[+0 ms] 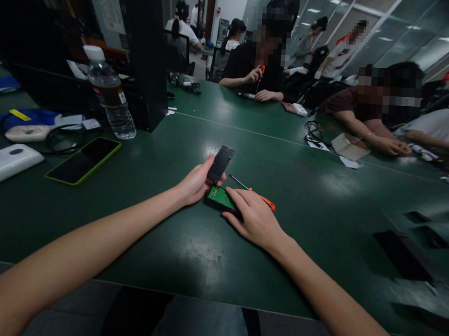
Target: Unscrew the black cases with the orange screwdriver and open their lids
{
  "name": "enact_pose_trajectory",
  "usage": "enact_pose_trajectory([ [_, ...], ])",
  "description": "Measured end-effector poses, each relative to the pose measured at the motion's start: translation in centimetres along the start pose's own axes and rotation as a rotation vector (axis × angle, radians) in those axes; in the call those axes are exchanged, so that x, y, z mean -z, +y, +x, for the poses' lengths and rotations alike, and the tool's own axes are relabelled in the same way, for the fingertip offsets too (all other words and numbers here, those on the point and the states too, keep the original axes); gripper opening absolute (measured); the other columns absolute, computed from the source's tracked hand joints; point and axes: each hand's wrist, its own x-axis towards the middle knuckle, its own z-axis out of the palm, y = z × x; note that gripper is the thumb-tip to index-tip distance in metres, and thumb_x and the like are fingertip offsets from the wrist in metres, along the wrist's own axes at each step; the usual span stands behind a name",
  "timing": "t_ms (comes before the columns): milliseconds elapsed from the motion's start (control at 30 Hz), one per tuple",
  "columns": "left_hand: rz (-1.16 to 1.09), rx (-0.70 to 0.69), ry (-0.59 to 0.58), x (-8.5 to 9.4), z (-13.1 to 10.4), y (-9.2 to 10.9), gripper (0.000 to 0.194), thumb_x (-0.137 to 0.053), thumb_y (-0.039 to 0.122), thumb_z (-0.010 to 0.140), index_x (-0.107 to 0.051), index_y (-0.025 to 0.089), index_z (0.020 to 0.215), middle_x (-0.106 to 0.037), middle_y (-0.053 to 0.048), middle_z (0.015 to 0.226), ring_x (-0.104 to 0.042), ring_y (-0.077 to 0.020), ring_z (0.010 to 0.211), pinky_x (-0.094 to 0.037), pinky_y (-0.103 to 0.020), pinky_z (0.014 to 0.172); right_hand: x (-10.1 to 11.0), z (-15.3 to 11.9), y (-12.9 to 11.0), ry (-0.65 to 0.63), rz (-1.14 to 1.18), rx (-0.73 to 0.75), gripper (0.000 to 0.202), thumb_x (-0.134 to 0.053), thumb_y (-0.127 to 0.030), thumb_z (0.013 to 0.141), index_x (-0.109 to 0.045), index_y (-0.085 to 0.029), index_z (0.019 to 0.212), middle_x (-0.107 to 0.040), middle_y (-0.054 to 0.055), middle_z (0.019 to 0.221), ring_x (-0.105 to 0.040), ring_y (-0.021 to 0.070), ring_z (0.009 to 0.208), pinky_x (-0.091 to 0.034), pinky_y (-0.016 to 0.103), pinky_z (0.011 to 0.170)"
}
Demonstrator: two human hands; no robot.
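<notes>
In the head view, the left hand (197,182) pinches a black cover (221,164) just above the black housing (216,206), which the right hand (255,214) grasps on the table (155,240) — probably light and stiff, its bare circuit board (220,195) fragile, so best held by the rims — with a screwdriver (267,202) crowding the housing's far right and a phone (83,160) well left.

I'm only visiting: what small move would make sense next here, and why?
Perhaps lay the dark flat piece on the green table: the left hand holds it up, while the right hand holds the black case with its green circuit board exposed. That would likely free the left hand.
</notes>
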Motion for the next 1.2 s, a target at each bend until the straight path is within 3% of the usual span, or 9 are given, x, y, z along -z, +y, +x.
enact_pose_trajectory([
  [233,-0.044,0.009,0.022,-0.4,-0.2,0.1,0.052,-0.033,0.057,0.105,-0.062,0.015,0.110,-0.075,-0.012,0.104,-0.060,-0.0095,0.056,-0.052,-0.024,0.055,2.2,-1.3,-0.2,0.058,-0.058,0.080,0.050,-0.060,-0.029,0.095,-0.051,-0.022,0.143,-0.069,0.015,0.122,-0.068,0.0280,0.107,-0.057,0.043,0.094],
  [400,-0.299,0.104,0.079,-0.8,-0.2,0.0,0.040,-0.050,0.047,0.103,-0.066,0.011,0.109,-0.075,-0.013,0.095,-0.057,-0.0076,0.052,-0.045,-0.020,0.049,6.6,-5.2,4.7,0.259,-0.241,-0.056,0.063,-0.065,-0.020,0.090,-0.045,-0.020,0.150,-0.066,0.020,0.126,-0.066,0.0321,0.111,-0.055,0.045,0.095],
  [500,-0.267,0.068,0.067,-1.1,-0.2,-0.2,0.040,-0.050,0.043,0.103,-0.068,0.008,0.100,-0.073,-0.011,0.089,-0.056,-0.0075,0.052,-0.041,-0.020,0.049,9.9,-9.2,11.0,0.356,-0.404,-0.350,0.054,-0.063,-0.036,0.092,-0.055,-0.018,0.142,-0.067,0.018,0.124,-0.066,0.0329,0.112,-0.054,0.048,0.096],
  [633,-0.171,0.057,-0.006,-1.5,-0.2,-0.2,0.027,-0.058,0.031,0.097,-0.071,0.008,0.097,-0.071,-0.008,0.088,-0.056,-0.0079,0.058,-0.041,-0.021,0.056,13.9,-15.6,18.6,0.251,-0.529,-0.887,0.061,-0.057,-0.049,0.090,-0.060,-0.014,0.140,-0.065,0.018,0.133,-0.062,0.0349,0.121,-0.049,0.048,0.102],
  [733,-0.094,0.060,-0.097,-1.7,-0.3,0.1,0.023,-0.066,0.024,0.088,-0.073,0.009,0.105,-0.071,-0.009,0.097,-0.058,-0.0095,0.065,-0.044,-0.024,0.064,15.4,-19.0,21.4,0.118,-0.555,-1.192,0.065,-0.058,-0.051,0.085,-0.064,-0.012,0.137,-0.070,0.020,0.122,-0.065,0.0398,0.112,-0.051,0.051,0.094],
  [900,-0.031,0.101,-0.199,-1.4,-0.3,0.3,0.038,-0.070,0.032,0.086,-0.072,0.009,0.116,-0.072,-0.010,0.096,-0.060,-0.0135,0.072,-0.047,-0.031,0.075,14.9,-20.6,22.8,0.057,-0.527,-1.308,0.060,-0.057,-0.052,0.083,-0.071,-0.012,0.126,-0.074,0.020,0.105,-0.068,0.0387,0.098,-0.053,0.048,0.083],
  [1033,0.004,0.074,-0.240,-1.1,-0.1,0.0,0.041,-0.071,0.036,0.087,-0.071,0.010,0.118,-0.073,-0.012,0.102,-0.060,-0.0139,0.072,-0.048,-0.032,0.076,14.2,-19.7,22.8,0.042,-0.467,-1.295,0.056,-0.061,-0.050,0.081,-0.072,-0.013,0.121,-0.074,0.020,0.099,-0.068,0.0381,0.097,-0.052,0.049,0.084],
  [1100,0.062,0.054,-0.255,-1.1,0.0,-0.1,0.041,-0.068,0.040,0.089,-0.071,0.009,0.116,-0.073,-0.010,0.091,-0.062,-0.0158,0.073,-0.047,-0.032,0.075,13.8,-18.5,21.9,0.045,-0.436,-1.261,0.051,-0.064,-0.046,0.078,-0.073,-0.011,0.113,-0.072,0.023,0.094,-0.067,0.0407,0.097,-0.051,0.055,0.086],
  [1200,0.213,0.005,-0.243,-1.3,-0.1,0.2,0.039,-0.063,0.043,0.091,-0.072,0.010,0.109,-0.071,-0.006,0.075,-0.064,-0.0188,0.075,-0.048,-0.034,0.079,12.5,-15.3,18.8,0.122,-0.417,-1.102,0.049,-0.057,-0.044,0.086,-0.067,-0.008,0.118,-0.063,0.030,0.123,-0.054,0.0458,0.123,-0.035,0.069,0.103],
])
